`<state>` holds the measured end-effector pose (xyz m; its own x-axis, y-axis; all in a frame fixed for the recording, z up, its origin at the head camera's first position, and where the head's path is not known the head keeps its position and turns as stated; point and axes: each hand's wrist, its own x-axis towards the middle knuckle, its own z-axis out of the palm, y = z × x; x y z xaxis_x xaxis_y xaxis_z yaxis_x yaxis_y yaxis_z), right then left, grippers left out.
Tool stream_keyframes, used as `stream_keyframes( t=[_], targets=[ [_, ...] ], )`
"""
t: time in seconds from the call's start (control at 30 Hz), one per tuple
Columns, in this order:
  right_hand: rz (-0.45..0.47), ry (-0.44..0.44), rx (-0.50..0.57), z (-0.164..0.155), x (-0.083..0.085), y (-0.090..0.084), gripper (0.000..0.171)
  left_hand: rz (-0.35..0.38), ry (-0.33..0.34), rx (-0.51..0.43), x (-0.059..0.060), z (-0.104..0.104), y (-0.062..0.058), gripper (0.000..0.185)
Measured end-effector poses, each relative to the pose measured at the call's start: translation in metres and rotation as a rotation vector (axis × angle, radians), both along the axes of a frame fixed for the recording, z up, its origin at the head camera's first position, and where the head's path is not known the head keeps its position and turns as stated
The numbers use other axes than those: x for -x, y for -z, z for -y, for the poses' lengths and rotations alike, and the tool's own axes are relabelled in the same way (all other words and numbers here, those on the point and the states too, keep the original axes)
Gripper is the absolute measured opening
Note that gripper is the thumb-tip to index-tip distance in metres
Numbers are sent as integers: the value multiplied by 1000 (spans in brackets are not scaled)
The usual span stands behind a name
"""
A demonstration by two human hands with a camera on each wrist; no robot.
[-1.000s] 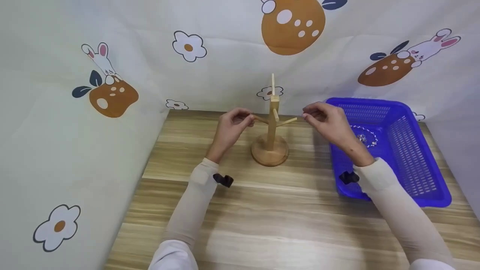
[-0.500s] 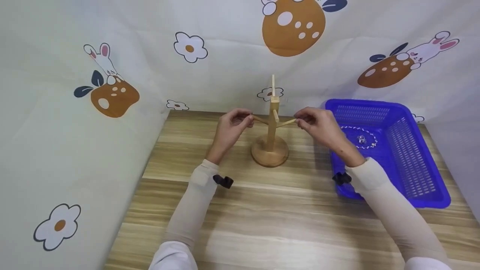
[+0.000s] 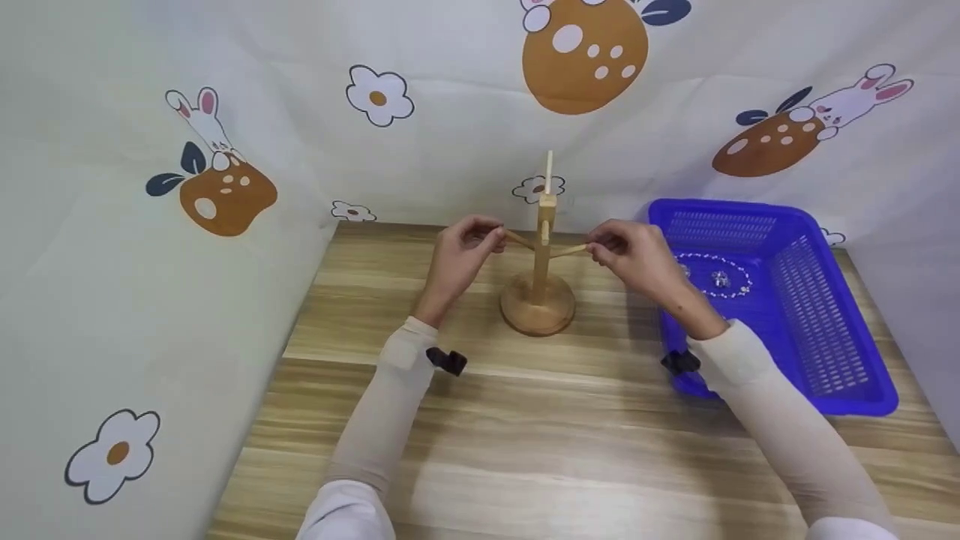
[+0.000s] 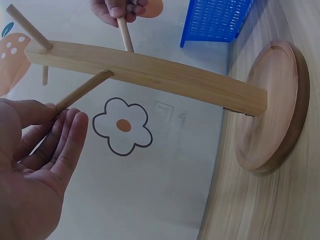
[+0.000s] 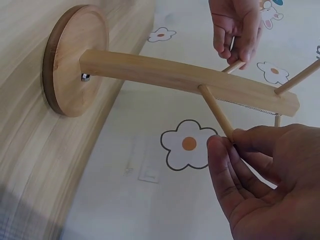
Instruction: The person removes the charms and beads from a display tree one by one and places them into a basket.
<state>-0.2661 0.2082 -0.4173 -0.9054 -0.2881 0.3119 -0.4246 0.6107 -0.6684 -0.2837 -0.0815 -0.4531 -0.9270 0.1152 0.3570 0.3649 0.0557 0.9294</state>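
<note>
Two hands on one wooden stand (image 3: 541,247), left hand (image 3: 459,256) pinching its left peg (fingers curled); right hand (image 3: 634,255) pinching the right.

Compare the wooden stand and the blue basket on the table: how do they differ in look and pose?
The wooden stand is tall, upright and solid, on a round base; the blue basket is low, wide and perforated. The left hand and right hand each pinch a peg of the stand; no hand touches the basket. The basket holds a bead bracelet; nothing visible hangs on the stand. Both rest on the wooden table.
</note>
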Motion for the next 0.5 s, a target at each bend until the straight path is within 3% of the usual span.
stream_keyframes(
  t=[0.5],
  targets=[
    [72,-55,36,8,-17,1,4,48,-10,-42,21,-11,-1,19]
  ],
)
